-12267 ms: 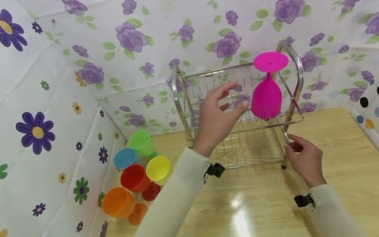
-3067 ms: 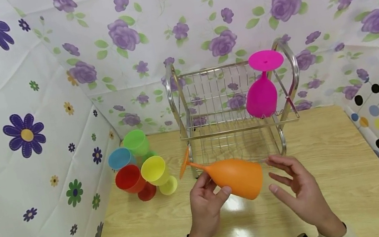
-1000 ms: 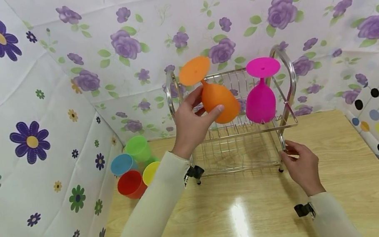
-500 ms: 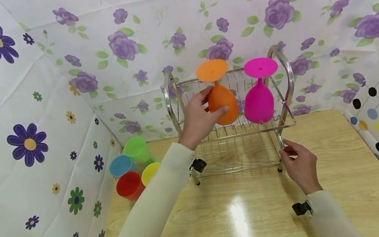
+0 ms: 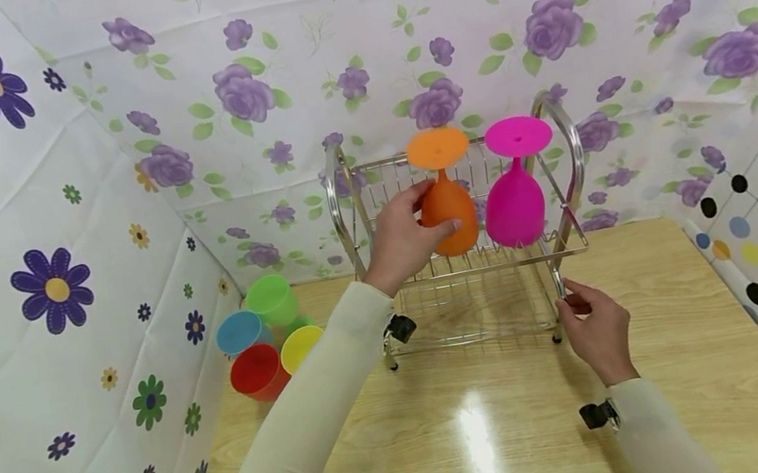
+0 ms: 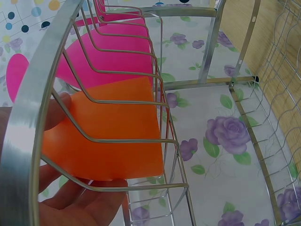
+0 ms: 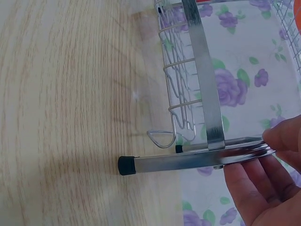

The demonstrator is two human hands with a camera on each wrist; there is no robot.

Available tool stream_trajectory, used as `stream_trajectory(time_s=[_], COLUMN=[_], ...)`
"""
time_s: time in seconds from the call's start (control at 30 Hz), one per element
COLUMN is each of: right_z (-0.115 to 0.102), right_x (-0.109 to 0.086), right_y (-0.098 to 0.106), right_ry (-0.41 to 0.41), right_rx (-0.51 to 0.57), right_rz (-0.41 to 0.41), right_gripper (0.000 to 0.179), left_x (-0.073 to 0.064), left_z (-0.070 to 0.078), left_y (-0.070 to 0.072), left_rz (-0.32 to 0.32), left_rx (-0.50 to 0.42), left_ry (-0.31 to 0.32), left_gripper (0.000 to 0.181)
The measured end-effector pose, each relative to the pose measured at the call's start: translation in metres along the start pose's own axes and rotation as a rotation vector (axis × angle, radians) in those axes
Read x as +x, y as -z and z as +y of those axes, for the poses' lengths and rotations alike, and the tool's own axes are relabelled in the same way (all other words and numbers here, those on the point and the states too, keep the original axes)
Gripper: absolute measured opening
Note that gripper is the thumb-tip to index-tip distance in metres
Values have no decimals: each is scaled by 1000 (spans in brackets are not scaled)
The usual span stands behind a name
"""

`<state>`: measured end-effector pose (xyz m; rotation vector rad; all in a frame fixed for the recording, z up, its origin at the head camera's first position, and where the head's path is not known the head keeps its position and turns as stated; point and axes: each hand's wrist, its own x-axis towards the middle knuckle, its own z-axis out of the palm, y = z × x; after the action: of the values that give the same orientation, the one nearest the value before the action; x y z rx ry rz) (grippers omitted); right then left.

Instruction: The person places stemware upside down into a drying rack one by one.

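My left hand [image 5: 404, 239] grips the bowl of an orange goblet [image 5: 451, 215], which stands upside down on the upper tier of a metal dish rack [image 5: 447, 275]. In the left wrist view the orange goblet [image 6: 108, 132] sits inside the rack's bent wires, rim down on them, with fingers on both sides of it. Just to its right a pink goblet [image 5: 515, 208] stands inverted on the same tier, with no hand on it. My right hand [image 5: 596, 325] pinches the rack's right front leg; the right wrist view shows thumb and fingers around the metal leg [image 7: 244, 151].
At the left of the wooden table [image 5: 520, 431] stand upright goblets: green [image 5: 272, 299], blue [image 5: 240, 332], red [image 5: 258, 372] and yellow [image 5: 301, 346], the last partly hidden by my left sleeve. The rack's lower wire tier [image 5: 468, 309] lies beneath the goblets. Patterned cloth walls surround the table.
The orange goblet, picked up from the left group, has come over to the rack; within the last second it has turned upright-inverted and lowered beside the pink one. My right hand stays on the leg.
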<state>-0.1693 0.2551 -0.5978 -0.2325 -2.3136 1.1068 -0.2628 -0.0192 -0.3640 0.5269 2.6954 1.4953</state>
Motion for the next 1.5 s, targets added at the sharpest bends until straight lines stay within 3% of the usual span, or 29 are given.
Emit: stream_trajectory(time_s=[0.2,0.67,0.9,1.1,1.5], right_z=[-3,-1,-1,0,1], right_x=[-1,-2,-2,-2,-2], right_y=[0,-1,-1,-1,0], right_ry=[-7,37,49,34,31], right_rx=[25,-16,9,10,-1], right_rz=[-2,17,23,16,13], right_gripper=[38,39,38,39,41], left_x=[1,0,-6,-21,-70], left_z=[-1,2,7,11,10], left_y=[-1,-1,3,11,27], left_rz=[-27,-47,12,81,164], left_rx=[6,31,57,7,-100], left_ry=[25,17,-19,-48,-168], left_gripper=[72,71,71,67,63])
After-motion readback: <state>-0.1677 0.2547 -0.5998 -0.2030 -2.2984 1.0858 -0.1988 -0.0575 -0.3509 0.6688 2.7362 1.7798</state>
